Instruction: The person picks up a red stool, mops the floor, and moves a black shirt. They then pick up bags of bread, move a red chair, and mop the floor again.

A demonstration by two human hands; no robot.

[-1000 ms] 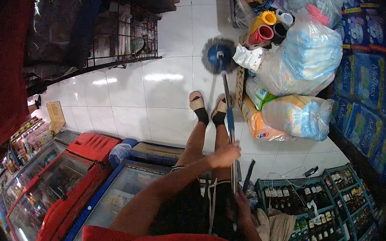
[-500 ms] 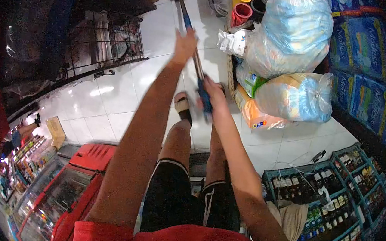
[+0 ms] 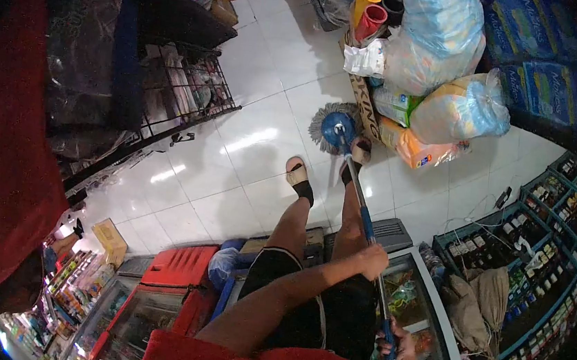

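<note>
- One big shiny tile floor (image 3: 265,67) fills the middle, and a foot might slide if it is wet, which I cannot tell
- A tall pile of clear bags (image 3: 447,49) sits between 1 and 2 o'clock from the middle, and it might tumble if the mop bumps it hard
- A glass-top freezer (image 3: 444,334) is at 4 o'clock, and its glass might get a knock if the low end of the pole swings down
- The mop (image 3: 364,212) goes from 5 o'clock up to 1 o'clock, with its round blue head (image 3: 339,127) right beside the right foot (image 3: 361,149) and near a cardboard box (image 3: 363,104), so a step might catch on it
- The left hand (image 3: 372,261), at 4 o'clock, has its fingers curled tight round the pole
- The right hand (image 3: 400,345), near 5 o'clock, has its fingers wrapped round the low end
- Letters come last: the box says "KING", and the blue packs (image 3: 561,92) at 2 o'clock have a white word too blurry to read
</note>
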